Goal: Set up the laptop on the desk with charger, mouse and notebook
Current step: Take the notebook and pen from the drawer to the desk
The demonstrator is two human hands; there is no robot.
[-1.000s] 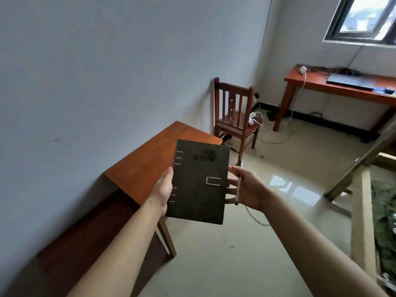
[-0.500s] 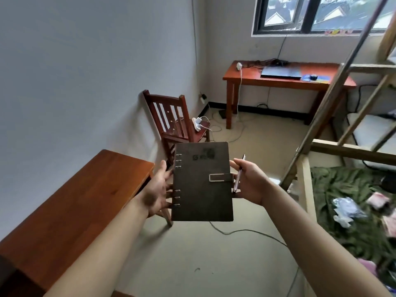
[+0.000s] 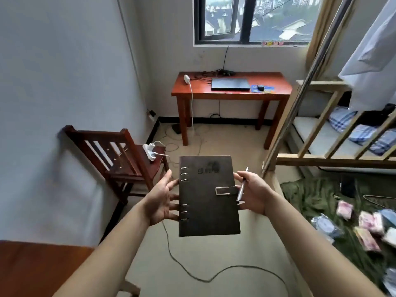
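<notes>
A dark ring-bound notebook [image 3: 205,198] with a metal clasp is held flat in front of me between both hands. My left hand [image 3: 161,199] supports its spine edge with spread fingers. My right hand [image 3: 254,192] grips the clasp edge and pinches a silver pen [image 3: 242,186]. Far ahead under the window stands a red wooden desk [image 3: 276,81]. On it lie a closed dark laptop [image 3: 230,84], a black mouse [image 3: 260,87] on a blue pad, and a white charger [image 3: 186,78] with its cable hanging down.
A wooden chair [image 3: 120,159] with a white power strip [image 3: 150,152] on its seat stands at the left wall. A cable [image 3: 192,275] trails across the floor. A bunk bed frame [image 3: 325,129] and a green cloth with scattered items [image 3: 342,211] fill the right. Another table's corner [image 3: 32,269] is at bottom left.
My view has swung right, from the near table and wall to face the far desk under the window. The notebook and pen stay held between both hands.
</notes>
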